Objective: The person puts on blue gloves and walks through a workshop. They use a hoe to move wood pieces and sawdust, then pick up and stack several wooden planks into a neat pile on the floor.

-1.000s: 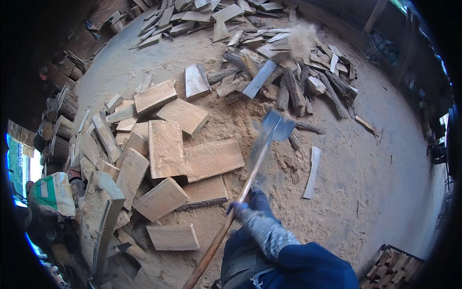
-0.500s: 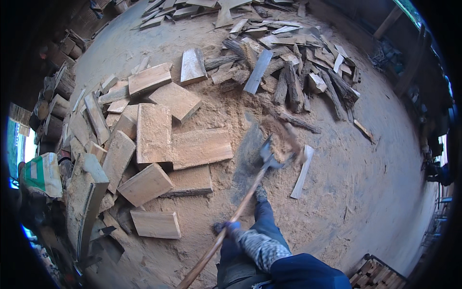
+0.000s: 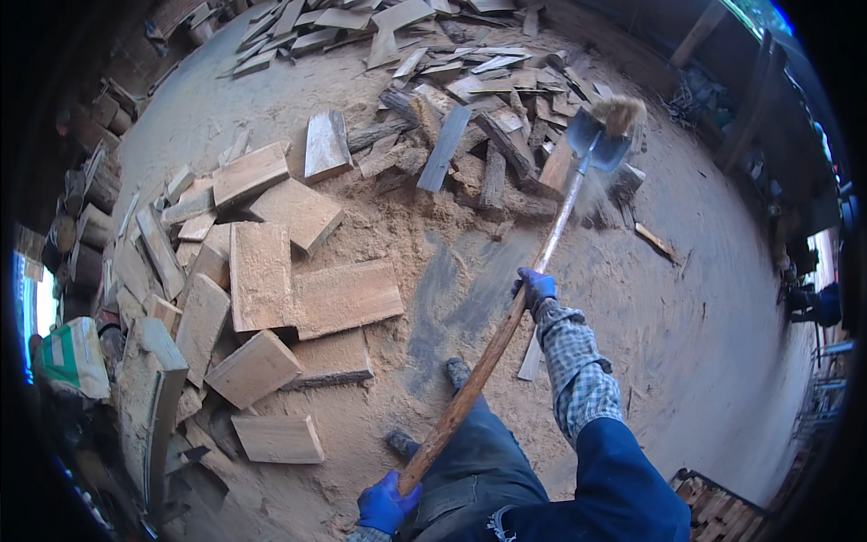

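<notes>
A shovel [image 3: 488, 361] with a long wooden handle slants from my lower left to the upper right. My left hand [image 3: 386, 504], in a blue glove, is wrapped round the handle's near end. Farther up, my right hand [image 3: 538, 287], also gloved, grips the handle below the shaft. The metal shovel blade [image 3: 600, 144] is raised over the right side of the split-wood pile [image 3: 506, 135]. Sawdust [image 3: 618, 114] sits at the blade's tip and some trails down beneath it, a little blurred.
Thick cut boards [image 3: 348, 294] dusted with sawdust lie in a heap on my left. A green and white sack [image 3: 74, 357] stands at the far left. Behind are more planks [image 3: 334, 23]. A crate of wood pieces [image 3: 718, 506] is at the lower right.
The shovel has swung up and away to the right, from the floor by my foot to over the wood pile, carrying sawdust. Both arms have reached forward; my left hand has come into view.
</notes>
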`<act>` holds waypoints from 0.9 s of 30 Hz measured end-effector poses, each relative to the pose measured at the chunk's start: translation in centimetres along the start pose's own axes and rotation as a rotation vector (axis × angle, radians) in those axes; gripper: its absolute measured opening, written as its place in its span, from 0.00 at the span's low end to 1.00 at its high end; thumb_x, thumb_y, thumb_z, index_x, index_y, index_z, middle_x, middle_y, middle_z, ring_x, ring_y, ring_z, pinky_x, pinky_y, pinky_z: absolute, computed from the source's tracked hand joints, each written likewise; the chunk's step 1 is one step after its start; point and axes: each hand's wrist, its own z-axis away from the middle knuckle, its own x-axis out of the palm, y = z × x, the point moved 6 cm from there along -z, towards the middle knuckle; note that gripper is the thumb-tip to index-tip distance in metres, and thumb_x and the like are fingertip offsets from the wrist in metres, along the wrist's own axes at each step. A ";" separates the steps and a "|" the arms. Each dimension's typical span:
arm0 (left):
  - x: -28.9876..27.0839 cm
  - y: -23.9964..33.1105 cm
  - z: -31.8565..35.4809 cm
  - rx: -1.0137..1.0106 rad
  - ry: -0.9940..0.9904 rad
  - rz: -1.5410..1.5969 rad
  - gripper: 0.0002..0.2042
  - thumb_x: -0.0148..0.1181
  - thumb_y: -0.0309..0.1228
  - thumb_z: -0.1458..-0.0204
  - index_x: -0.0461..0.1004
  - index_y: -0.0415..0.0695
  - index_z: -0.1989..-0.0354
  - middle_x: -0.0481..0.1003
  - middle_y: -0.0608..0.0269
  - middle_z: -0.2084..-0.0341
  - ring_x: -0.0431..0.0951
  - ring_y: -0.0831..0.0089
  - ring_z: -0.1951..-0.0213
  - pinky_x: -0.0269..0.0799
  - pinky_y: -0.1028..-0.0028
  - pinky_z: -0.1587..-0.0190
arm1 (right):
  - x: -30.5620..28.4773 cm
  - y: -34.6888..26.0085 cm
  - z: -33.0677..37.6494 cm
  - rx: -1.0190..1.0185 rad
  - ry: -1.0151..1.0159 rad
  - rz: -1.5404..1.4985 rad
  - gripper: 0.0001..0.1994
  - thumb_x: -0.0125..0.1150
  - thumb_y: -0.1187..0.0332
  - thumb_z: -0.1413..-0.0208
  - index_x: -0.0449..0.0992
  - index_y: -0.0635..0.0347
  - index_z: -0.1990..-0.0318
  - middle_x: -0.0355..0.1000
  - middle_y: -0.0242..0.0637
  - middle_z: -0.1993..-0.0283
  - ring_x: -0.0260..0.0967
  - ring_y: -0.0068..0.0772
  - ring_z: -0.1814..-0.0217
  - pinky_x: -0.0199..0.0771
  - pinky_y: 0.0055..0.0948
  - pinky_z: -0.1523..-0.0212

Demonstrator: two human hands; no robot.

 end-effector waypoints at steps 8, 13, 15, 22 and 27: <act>-6.3 -19.9 16.8 -0.045 0.119 -0.323 0.12 0.57 0.45 0.50 0.75 0.51 0.68 0.75 0.51 0.79 0.76 0.49 0.77 0.71 0.55 0.75 | 2.5 36.5 18.0 0.403 0.088 -0.110 0.06 0.53 0.71 0.49 0.69 0.62 0.75 0.67 0.45 0.82 0.66 0.47 0.84 0.73 0.45 0.82; -21.9 -29.3 28.5 -0.251 0.118 -0.588 0.15 0.61 0.45 0.56 0.78 0.49 0.65 0.77 0.48 0.77 0.77 0.47 0.73 0.72 0.54 0.68 | 9.1 54.7 42.0 1.071 -0.052 -0.374 0.05 0.54 0.67 0.41 0.67 0.55 0.63 0.69 0.44 0.75 0.70 0.50 0.71 0.75 0.57 0.63; -25.5 -32.7 32.1 -0.314 -0.008 -0.820 0.16 0.61 0.45 0.56 0.79 0.50 0.63 0.77 0.48 0.75 0.78 0.47 0.72 0.73 0.54 0.67 | 9.8 52.8 48.9 1.248 -0.055 -0.272 0.10 0.57 0.68 0.42 0.66 0.58 0.56 0.71 0.47 0.64 0.71 0.50 0.63 0.75 0.58 0.58; -18.9 -29.1 25.1 -0.378 -0.002 -0.604 0.15 0.67 0.47 0.64 0.79 0.50 0.73 0.78 0.54 0.77 0.79 0.54 0.74 0.74 0.61 0.68 | 2.6 53.0 40.6 1.049 -0.010 -0.172 0.17 0.59 0.63 0.44 0.66 0.61 0.51 0.70 0.51 0.56 0.68 0.52 0.54 0.68 0.51 0.45; -2.9 -14.7 11.3 0.001 -0.070 -0.235 0.10 0.59 0.42 0.54 0.75 0.51 0.68 0.77 0.57 0.75 0.79 0.57 0.73 0.73 0.61 0.68 | -18.2 42.7 7.6 0.629 -0.163 0.042 0.16 0.51 0.52 0.41 0.70 0.56 0.65 0.70 0.41 0.68 0.68 0.42 0.67 0.72 0.43 0.61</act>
